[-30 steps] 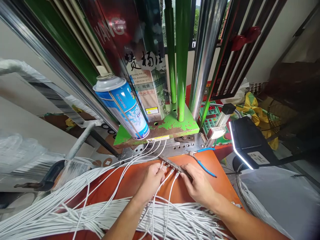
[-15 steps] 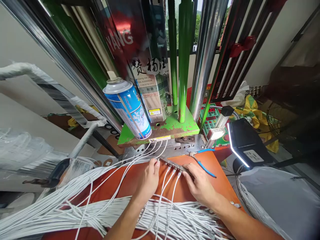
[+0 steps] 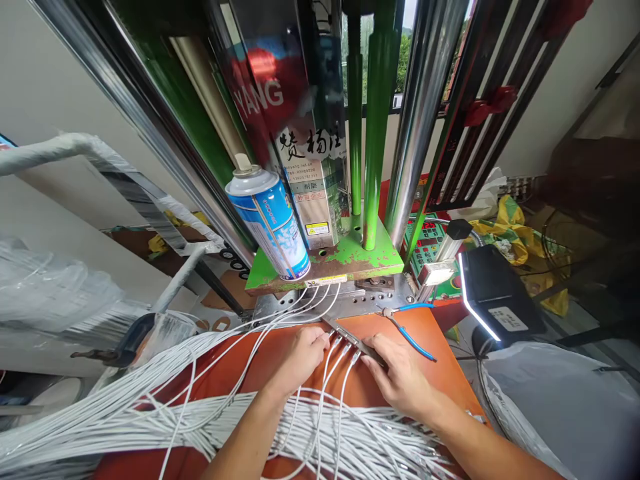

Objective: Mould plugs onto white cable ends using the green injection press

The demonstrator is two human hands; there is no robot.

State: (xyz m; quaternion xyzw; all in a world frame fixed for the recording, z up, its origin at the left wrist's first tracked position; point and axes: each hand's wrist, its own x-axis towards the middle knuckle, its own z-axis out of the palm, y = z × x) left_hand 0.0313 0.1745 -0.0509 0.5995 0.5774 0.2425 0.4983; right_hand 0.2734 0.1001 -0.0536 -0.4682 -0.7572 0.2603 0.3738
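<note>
A narrow metal fixture bar (image 3: 350,339) lies on the orange table (image 3: 260,363) with a few white cable ends seated in it. My left hand (image 3: 300,357) pinches a white cable (image 3: 327,363) at the bar's left end, fingers closed. My right hand (image 3: 400,377) rests on the bar's right end, fingers pressed down on it. A large bundle of white cables (image 3: 150,413) spreads across the table under both forearms. Several more cables run into the green press base (image 3: 325,263).
A blue spray can (image 3: 270,223) stands on the green base. Blue-handled pliers (image 3: 407,327) lie right of the bar. A black lamp (image 3: 495,297) with a lit strip sits at right, beside a red control panel (image 3: 425,243). Plastic bags lie at both sides.
The view has shifted slightly. My left hand moved along the bar's left end, fingers working a cable end; my right hand stayed on the bar.
</note>
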